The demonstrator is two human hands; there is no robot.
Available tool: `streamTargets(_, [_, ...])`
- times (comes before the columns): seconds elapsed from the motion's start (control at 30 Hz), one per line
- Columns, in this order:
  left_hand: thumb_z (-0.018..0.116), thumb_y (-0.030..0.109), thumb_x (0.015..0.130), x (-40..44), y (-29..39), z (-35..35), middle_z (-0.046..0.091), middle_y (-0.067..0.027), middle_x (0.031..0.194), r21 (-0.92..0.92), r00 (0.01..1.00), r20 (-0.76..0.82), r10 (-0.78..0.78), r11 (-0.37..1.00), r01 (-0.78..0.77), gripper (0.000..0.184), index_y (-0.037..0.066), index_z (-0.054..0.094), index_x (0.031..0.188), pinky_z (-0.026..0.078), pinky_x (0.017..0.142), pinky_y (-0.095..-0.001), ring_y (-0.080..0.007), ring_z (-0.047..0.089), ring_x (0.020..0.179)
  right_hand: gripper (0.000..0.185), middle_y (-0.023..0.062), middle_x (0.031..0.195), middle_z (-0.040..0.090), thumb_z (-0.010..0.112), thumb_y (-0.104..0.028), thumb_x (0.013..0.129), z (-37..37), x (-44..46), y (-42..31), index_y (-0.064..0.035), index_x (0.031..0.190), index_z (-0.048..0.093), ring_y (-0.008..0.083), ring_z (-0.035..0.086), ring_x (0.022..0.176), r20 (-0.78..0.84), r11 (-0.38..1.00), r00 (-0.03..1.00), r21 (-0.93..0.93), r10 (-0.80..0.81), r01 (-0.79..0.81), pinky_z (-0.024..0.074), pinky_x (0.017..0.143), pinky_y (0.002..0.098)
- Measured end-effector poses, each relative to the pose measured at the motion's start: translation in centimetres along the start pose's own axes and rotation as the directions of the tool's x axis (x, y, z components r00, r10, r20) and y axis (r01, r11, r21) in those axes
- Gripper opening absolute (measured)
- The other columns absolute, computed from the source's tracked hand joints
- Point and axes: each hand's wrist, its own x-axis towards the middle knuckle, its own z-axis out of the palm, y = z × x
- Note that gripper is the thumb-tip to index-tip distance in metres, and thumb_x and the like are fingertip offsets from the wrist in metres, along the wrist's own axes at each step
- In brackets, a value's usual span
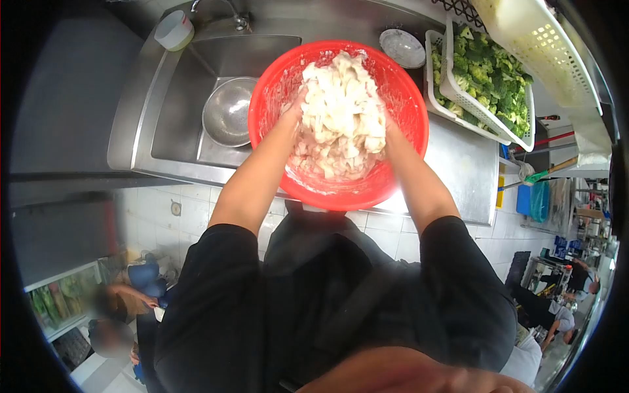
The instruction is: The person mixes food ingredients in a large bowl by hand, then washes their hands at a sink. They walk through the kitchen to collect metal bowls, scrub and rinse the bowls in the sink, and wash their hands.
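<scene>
Pale pieces (342, 98) between both hands (297, 109) (388, 123), red basin (327, 200) beneath

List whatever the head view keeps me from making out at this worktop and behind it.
All in the head view:
Left hand and right hand: most of the fingers, hidden by the pale mass.
Basin: its floor, covered by the pale mass.
Steel bowl: its right edge, behind the basin.
Lower tray: mostly covered by the upper tray.
Far-right worker: too small to tell the work.
</scene>
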Motion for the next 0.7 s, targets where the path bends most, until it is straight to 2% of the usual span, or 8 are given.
streamTargets(0.23, [0.049, 0.029, 0.094, -13.8, 6.6, 9.7, 0.06, -0.0148, 0.12, -0.199, 0.994, 0.101, 0.043, 0.98, -0.022, 0.043, 0.001, 0.053, 0.126, 0.049, 0.092, -0.0363, -0.0252, 0.06, 0.105, 0.05, 0.0138, 0.121, 0.059, 0.058, -0.026, 0.087, 1.1, -7.6, -4.3, -0.0017, 0.13, 0.047, 0.0264, 0.061, 0.105, 0.1, 0.959, 0.986, -0.238, -0.134, 0.155, 0.0506, 0.092, 0.041])
streamTargets(0.3, [0.055, 0.021, 0.09, -13.8, 6.3, 7.4, 0.061, -0.0134, 0.119, 0.289, 0.998, 0.05, -0.046, 0.957, 0.029, 0.039, 0.0, 0.055, 0.122, 0.049, 0.092, -0.0353, -0.0242, 0.061, 0.104, 0.05, 0.0154, 0.124, 0.057, 0.058, -0.024, 0.088, 3.2, -9.2, -4.8, -0.0003, 0.13, 0.046, 0.0264, 0.057, 0.113, 0.081, 0.914, 0.99, -0.381, -0.116, 0.139, 0.0453, 0.098, 0.0402])
streamTargets(0.37, [0.064, 0.02, 0.084, -15.0, 6.9, 9.9, 0.061, -0.0161, 0.118, 0.429, 0.999, 0.039, 0.027, 0.902, -0.041, 0.041, -0.005, 0.057, 0.116, 0.049, 0.091, -0.0369, -0.0258, 0.061, 0.105, 0.037, 0.012, 0.121, 0.06, 0.056, -0.025, 0.089, 3.7, -9.1, -4.5, -0.0003, 0.116, 0.061, 0.0255, 0.061, 0.104, 0.127, 0.525, 0.972, -0.824, -0.199, 0.215, 0.0472, 0.092, 0.0376])
streamTargets(0.4, [0.065, 0.019, 0.082, -14.2, 7.5, 10.4, 0.061, -0.0194, 0.114, 0.865, 0.957, 0.25, 0.148, 0.41, -0.289, 0.044, -0.007, 0.056, 0.116, 0.049, 0.09, -0.0373, -0.0283, 0.062, 0.102, 0.036, 0.0119, 0.118, 0.062, 0.057, -0.029, 0.088, 3.3, -7.5, -5.0, -0.003, 0.111, 0.065, 0.0264, 0.061, 0.104, 0.278, 0.328, 0.938, -0.884, -0.205, 0.334, 0.0462, 0.093, 0.0371])
streamTargets(0.43, [0.066, 0.019, 0.081, -13.1, 7.9, 10.3, 0.062, -0.0227, 0.111, 0.858, 0.876, 0.473, 0.097, -0.274, -0.434, 0.046, -0.009, 0.055, 0.116, 0.049, 0.088, -0.0376, -0.0309, 0.063, 0.099, 0.036, 0.0119, 0.114, 0.065, 0.058, -0.034, 0.087, 3.0, -5.9, -5.5, -0.0057, 0.107, 0.068, 0.0274, 0.06, 0.103, 0.423, 0.121, 0.882, -0.884, -0.207, 0.452, 0.0452, 0.093, 0.0367])
streamTargets(0.5, [0.065, 0.021, 0.075, -6.9, 3.8, 4.8, 0.067, -0.0221, 0.085, 0.97, 0.982, 0.128, 0.139, 0.189, -0.153, 0.032, -0.001, 0.065, 0.098, 0.053, 0.076, -0.0378, -0.0318, 0.066, 0.08, 0.039, 0.0133, 0.11, 0.066, 0.059, -0.04, 0.084, 2.7, -3.2, -6.5, -0.0094, 0.107, 0.068, 0.0296, 0.06, 0.103, 0.158, -0.35, 0.981, -0.917, 0.117, 0.189, 0.045, 0.092, 0.0381])
streamTargets(0.57, [0.068, 0.034, 0.072, -5.6, 3.3, 4.2, 0.066, -0.0217, 0.073, 0.972, 0.982, 0.044, 0.183, -0.236, 0.0, 0.04, -0.003, 0.067, 0.086, 0.053, 0.069, -0.0404, -0.0342, 0.066, 0.071, 0.049, 0.0198, 0.108, 0.064, 0.058, -0.05, 0.082, -0.5, 0.3, -6.2, -0.0086, 0.106, 0.068, 0.0313, 0.06, 0.102, 0.008, -0.576, 0.989, -0.812, 0.145, 0.091, 0.0454, 0.09, 0.037])
streamTargets(0.7, [0.068, 0.054, 0.068, -4.7, 2.0, 4.9, 0.066, -0.0204, 0.074, 0.971, 0.974, -0.22, 0.058, -0.088, 0.224, 0.059, -0.001, 0.069, 0.087, 0.052, 0.071, -0.0389, -0.0299, 0.067, 0.073, 0.055, 0.0251, 0.103, 0.065, 0.06, -0.051, 0.081, -1.5, 1.1, -5.8, -0.0041, 0.109, 0.066, 0.0285, 0.061, 0.1, -0.075, -0.559, 0.991, -0.829, 0.109, -0.001, 0.0475, 0.084, 0.0365])
